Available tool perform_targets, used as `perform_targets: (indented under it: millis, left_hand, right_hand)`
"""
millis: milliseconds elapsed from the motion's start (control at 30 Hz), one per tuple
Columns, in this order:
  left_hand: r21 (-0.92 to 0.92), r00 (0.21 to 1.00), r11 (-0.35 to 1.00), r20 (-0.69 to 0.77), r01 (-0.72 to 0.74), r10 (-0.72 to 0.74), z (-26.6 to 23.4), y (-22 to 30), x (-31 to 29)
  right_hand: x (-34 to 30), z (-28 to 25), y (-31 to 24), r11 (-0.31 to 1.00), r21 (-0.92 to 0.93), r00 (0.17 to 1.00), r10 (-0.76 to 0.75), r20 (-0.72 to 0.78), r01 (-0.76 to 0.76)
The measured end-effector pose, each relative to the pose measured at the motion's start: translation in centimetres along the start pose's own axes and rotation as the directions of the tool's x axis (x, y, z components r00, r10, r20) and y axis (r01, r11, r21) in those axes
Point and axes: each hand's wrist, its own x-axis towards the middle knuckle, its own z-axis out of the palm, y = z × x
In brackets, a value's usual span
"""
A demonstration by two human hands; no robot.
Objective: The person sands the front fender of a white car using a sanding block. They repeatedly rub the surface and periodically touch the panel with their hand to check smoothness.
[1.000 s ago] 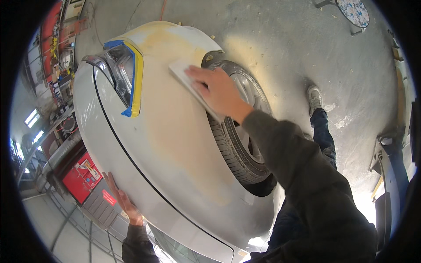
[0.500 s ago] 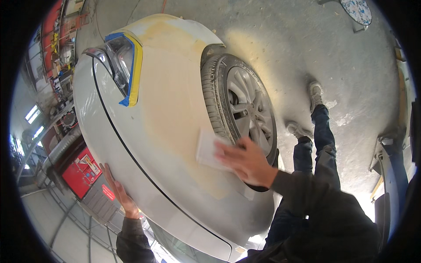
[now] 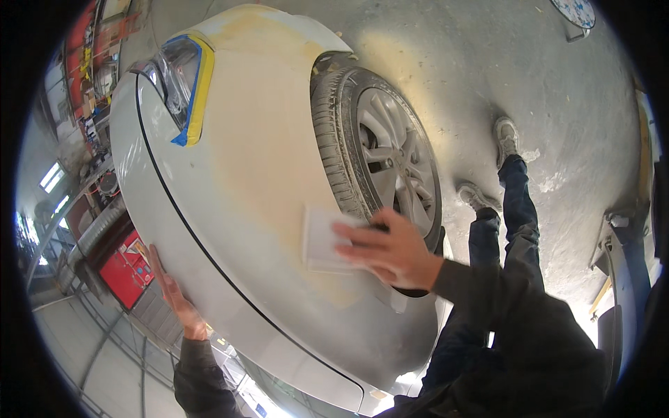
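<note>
My right hand (image 3: 387, 251), slightly blurred, presses a flat white sheet of sandpaper (image 3: 322, 240) against the car's fender (image 3: 268, 164), just beside the wheel arch. Its fingers lie across the sheet and hide part of it. The fender is silver-grey with a dull beige and yellowish patch running along the arch. At the left, my left hand (image 3: 175, 296) rests on the far side of the hood (image 3: 209, 299), fingers stretched out, holding nothing. Blue and yellow masking tape (image 3: 202, 97) edges the headlight (image 3: 178, 83), which clear plastic film seems to cover.
The dusty front wheel (image 3: 397, 153) stands right next to my right hand. My legs and shoes (image 3: 507, 138) are on the concrete floor (image 3: 474, 70). A round speckled stool seat (image 3: 575, 12) is at the top right. A red cabinet (image 3: 125, 268) and cluttered shelves stand beyond the car.
The right hand and the sandpaper have shifted slightly left over the fender. The view has moved a little, so the car sits higher and further left. The left hand stays on the hood.
</note>
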Motion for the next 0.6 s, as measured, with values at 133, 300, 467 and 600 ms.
perform_targets:
  millis: [133,300,467,600]
  left_hand:
    - [-0.035,1.000,0.999,0.015,0.005,-0.004,0.6,1.0,0.7]
    - [-0.007,1.000,1.000,-0.003,-0.017,0.017,0.4,-0.1,0.2]
    - [-0.003,1.000,1.000,-0.013,-0.015,0.015,0.2,0.2,-0.4]
    - [0.031,0.997,0.996,0.010,-0.078,0.078,0.5,0.6,0.9]
  right_hand:
    - [8.8,-1.2,4.1,0.996,-0.090,0.981,-0.009,-0.195,-0.009]
    - [0.2,0.4,0.0,1.000,-0.021,1.000,-0.017,-0.004,0.017]
    - [2.3,0.4,1.6,0.995,-0.068,0.997,-0.068,-0.028,0.066]
    - [14.8,-2.5,9.8,0.990,-0.119,0.974,0.051,-0.219,-0.078]
